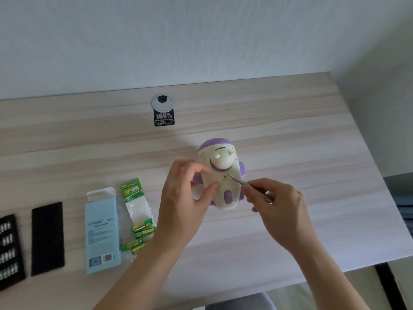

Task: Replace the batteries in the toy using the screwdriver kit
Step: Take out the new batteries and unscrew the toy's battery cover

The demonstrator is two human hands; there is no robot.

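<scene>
Smooth plastic toy (223, 175), metal screwdriver (250, 185), matt wood-grain table (312, 142), glossy battery wrappers (143, 229)

Single head-worn view, angled steeply down, close over the desk (290, 130)

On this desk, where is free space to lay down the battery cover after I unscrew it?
Free: the bare wood right of the toy and right hand, out to the desk edge; also the strip behind the toy, either side of the grommet. Crowded: the near left, where bit tray, black pad, blue box and batteries lie side by side.
</scene>
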